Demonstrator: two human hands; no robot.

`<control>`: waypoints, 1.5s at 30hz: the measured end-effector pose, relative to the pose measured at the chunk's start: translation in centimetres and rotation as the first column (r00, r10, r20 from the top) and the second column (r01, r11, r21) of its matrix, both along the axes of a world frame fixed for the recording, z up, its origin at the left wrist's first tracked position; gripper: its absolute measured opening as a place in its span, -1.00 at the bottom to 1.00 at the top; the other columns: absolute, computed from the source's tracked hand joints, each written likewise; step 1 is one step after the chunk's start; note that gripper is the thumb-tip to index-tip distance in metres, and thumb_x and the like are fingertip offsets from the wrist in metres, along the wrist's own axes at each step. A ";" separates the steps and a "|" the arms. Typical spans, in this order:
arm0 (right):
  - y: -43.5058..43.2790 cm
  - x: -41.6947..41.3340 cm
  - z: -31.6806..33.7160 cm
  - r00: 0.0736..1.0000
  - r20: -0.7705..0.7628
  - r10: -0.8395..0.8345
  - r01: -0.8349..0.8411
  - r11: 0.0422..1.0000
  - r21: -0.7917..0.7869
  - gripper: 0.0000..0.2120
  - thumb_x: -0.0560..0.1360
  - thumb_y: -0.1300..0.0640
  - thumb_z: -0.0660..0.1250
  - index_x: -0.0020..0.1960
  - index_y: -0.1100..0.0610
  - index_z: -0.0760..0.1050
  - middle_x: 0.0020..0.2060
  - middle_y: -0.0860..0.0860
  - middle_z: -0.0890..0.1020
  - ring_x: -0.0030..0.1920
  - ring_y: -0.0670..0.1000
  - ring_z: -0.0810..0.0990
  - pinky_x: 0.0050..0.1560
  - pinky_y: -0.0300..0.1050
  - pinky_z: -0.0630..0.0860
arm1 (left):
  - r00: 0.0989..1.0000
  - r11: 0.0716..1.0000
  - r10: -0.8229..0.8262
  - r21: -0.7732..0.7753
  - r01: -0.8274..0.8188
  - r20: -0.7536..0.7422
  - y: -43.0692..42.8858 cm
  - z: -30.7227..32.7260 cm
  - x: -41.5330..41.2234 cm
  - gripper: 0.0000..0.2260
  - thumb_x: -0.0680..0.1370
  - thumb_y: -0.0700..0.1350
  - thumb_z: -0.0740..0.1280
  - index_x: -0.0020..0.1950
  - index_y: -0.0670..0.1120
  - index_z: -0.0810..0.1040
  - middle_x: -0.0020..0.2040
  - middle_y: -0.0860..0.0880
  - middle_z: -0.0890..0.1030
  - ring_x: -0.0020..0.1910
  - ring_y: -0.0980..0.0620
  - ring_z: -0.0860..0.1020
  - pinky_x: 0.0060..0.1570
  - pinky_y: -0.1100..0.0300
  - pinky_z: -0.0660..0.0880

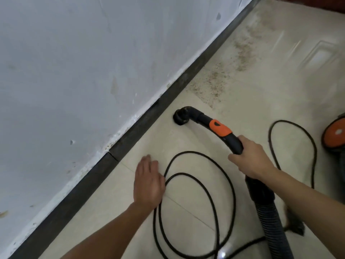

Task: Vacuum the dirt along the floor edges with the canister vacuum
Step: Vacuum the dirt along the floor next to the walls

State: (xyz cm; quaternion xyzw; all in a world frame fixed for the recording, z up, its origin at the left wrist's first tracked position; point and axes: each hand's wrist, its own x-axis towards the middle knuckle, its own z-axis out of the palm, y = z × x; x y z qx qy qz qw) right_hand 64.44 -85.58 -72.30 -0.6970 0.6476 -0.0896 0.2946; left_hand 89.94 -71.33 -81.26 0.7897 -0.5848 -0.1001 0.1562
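Diagonally, vacuum wand [220,128] points toward baseboard [138,122].

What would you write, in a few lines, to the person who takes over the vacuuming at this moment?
Left hand: open, flat, beside the cord loops, holds nothing.
Right hand: grips the vacuum handle.
Nozzle: on the floor near the baseboard, short of the dirt.
Canister: at the right edge of view.
Done: floor near the hands looks clean.
Left: the dirt strip along the wall ahead.

A scuffed pale wall [74,71] meets a dark skirting board [134,134].
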 end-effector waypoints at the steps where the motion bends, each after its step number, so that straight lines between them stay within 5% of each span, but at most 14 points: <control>1: 1.1 -2.2 -0.1 0.999 -0.010 -0.039 0.039 0.999 -0.003 -0.78 0.36 0.15 0.41 -0.14 0.00 0.38 -0.37 0.08 0.57 -0.45 0.09 0.58 -0.47 -0.11 0.48 | 0.999 1.000 -0.006 -0.016 0.006 -0.040 -1.5 0.3 -0.1 -0.69 0.52 -0.27 0.27 0.26 -0.31 0.48 0.37 -0.36 0.39 0.37 -0.32 0.36 0.39 -0.16 0.30; 5: 3.7 -9.8 -0.4 0.972 -0.073 -0.222 0.218 0.975 -0.048 -0.77 0.34 0.15 0.46 -0.18 0.02 0.40 -0.48 0.01 0.55 -0.55 -0.08 0.52 -0.55 -0.14 0.38 | 0.997 0.997 -0.027 -0.074 0.022 -0.070 -8.7 0.9 -1.2 -0.65 0.58 -0.22 0.22 0.36 -0.27 0.40 0.42 -0.28 0.33 0.40 -0.22 0.29 0.40 -0.05 0.26; 10: 1.7 -11.8 -0.9 0.930 -0.051 -0.365 0.361 0.929 -0.078 -0.77 0.36 0.15 0.45 -0.06 0.06 0.44 -0.39 0.03 0.56 -0.41 0.03 0.54 -0.44 -0.17 0.37 | 0.999 0.999 -0.040 0.009 0.040 0.025 -12.1 -0.8 -3.3 -0.59 0.62 -0.12 0.14 0.43 -0.28 0.32 0.47 -0.33 0.25 0.48 -0.25 0.18 0.49 -0.06 0.07; 18: -4.5 -6.2 -1.5 0.975 0.008 -0.224 0.223 0.971 -0.090 -0.78 0.39 0.18 0.41 -0.08 0.15 0.38 -0.37 0.07 0.50 -0.39 0.04 0.48 -0.45 -0.16 0.30 | 0.996 0.999 -0.039 0.011 0.038 0.080 -11.9 -1.2 -3.9 -0.57 0.59 -0.13 0.16 0.41 -0.33 0.36 0.45 -0.38 0.27 0.48 -0.30 0.21 0.48 -0.15 0.10; 22: -6.8 -4.7 -1.3 0.969 0.049 -0.241 0.244 0.968 -0.059 -0.79 0.41 0.18 0.40 -0.03 0.13 0.40 -0.30 0.15 0.55 -0.35 0.19 0.56 -0.36 -0.04 0.50 | 0.998 0.999 -0.030 0.026 0.029 0.058 -12.0 -1.2 -3.9 -0.52 0.59 -0.08 0.06 0.43 -0.31 0.33 0.48 -0.35 0.23 0.50 -0.27 0.15 0.50 -0.12 0.03; 35: -15.1 3.2 -1.2 0.982 0.100 -0.157 0.160 0.987 -0.017 -0.69 0.41 0.17 0.42 0.11 0.17 0.43 -0.12 0.21 0.57 -0.19 0.26 0.61 -0.12 0.17 0.61 | 0.996 1.000 -0.024 0.007 0.024 0.081 -12.3 -1.2 -3.6 -0.51 0.57 -0.03 0.04 0.37 -0.29 0.43 0.43 -0.35 0.32 0.47 -0.27 0.25 0.45 -0.16 0.17; 41: -9.3 1.9 -0.4 0.998 0.055 0.020 -0.021 0.999 0.024 -0.75 0.37 0.20 0.43 -0.03 0.13 0.41 -0.30 0.08 0.55 -0.34 0.10 0.54 -0.41 -0.12 0.41 | 0.997 1.000 -0.018 0.004 0.018 0.070 -12.3 -1.0 -3.5 -0.51 0.57 -0.02 0.05 0.35 -0.28 0.45 0.43 -0.34 0.34 0.47 -0.26 0.26 0.44 -0.18 0.20; 45: -5.9 -0.2 -0.7 0.996 0.071 0.054 -0.058 0.997 0.059 -0.76 0.35 0.22 0.45 -0.09 0.07 0.42 -0.38 0.01 0.54 -0.39 -0.03 0.53 -0.43 -0.21 0.40 | 0.998 1.000 -0.024 -0.017 0.025 0.065 -12.3 -1.1 -3.5 -0.53 0.57 -0.03 0.07 0.34 -0.28 0.46 0.41 -0.34 0.36 0.46 -0.26 0.28 0.43 -0.18 0.21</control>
